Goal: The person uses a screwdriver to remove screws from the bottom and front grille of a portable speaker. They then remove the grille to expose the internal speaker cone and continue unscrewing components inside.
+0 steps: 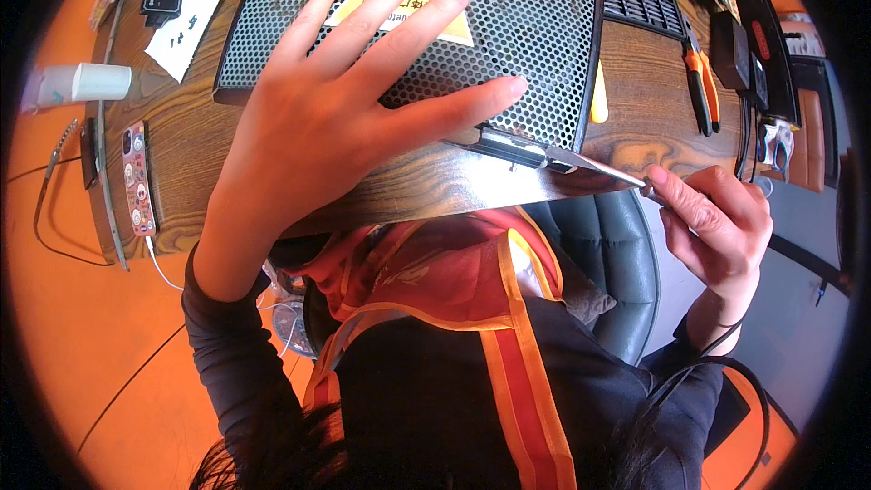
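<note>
A box-shaped speaker (535, 9) with a perforated metal grille lies on the wooden table, a yellow triangular label (399, 2) on its face. My left hand (336, 109) is spread over the grille and label, fingers apart, covering part of both. In my right hand (717, 218), thumb and fingers pinch the end of a slim silver metal tool (599, 167); its exact kind is unclear. The tool's other end meets a black and silver part (517, 147) at the speaker's near edge. Whether it is inserted there cannot be made out.
Orange-handled pliers (703, 82) and a yellow handle (599, 95) lie right of the speaker, near a black slotted panel (644, 7). On the left are a phone (138, 177) with a cable, a white cup (102, 82) and small screws on white paper (186, 32).
</note>
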Demonstrator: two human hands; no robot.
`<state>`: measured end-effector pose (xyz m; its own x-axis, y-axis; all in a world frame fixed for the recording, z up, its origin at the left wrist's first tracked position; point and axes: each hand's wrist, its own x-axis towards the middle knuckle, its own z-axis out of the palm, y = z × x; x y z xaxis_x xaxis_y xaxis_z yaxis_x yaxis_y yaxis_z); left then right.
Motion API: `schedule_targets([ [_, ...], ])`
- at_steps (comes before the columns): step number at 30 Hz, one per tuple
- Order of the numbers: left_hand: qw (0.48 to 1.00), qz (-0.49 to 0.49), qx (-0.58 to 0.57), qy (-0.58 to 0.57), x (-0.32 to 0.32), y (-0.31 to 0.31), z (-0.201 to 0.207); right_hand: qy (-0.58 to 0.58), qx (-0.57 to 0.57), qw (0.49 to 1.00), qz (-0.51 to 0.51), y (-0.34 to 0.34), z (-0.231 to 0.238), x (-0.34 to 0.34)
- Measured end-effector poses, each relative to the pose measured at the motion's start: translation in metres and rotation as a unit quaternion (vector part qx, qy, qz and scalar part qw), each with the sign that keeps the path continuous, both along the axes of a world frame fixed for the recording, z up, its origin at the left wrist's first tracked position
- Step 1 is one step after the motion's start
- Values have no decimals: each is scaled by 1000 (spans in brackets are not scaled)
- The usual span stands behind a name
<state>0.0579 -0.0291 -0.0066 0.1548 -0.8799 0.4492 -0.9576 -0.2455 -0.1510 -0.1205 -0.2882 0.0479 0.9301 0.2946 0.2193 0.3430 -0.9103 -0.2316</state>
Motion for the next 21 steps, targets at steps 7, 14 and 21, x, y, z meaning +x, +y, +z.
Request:
schedule_targets([
  [7, 999, -16, -39, 7, 0, -2, -5, 59, -16, 998, -5, 2, 11, 2],
  [14, 997, -24, -66, 26, 1, -4, -8, 160, 154, 973, -66, 8, 8, -2],
  [21, 998, -10, -57, 40, 1, -2, -5, 225, 337, 899, -164, 22, -4, -7],
])
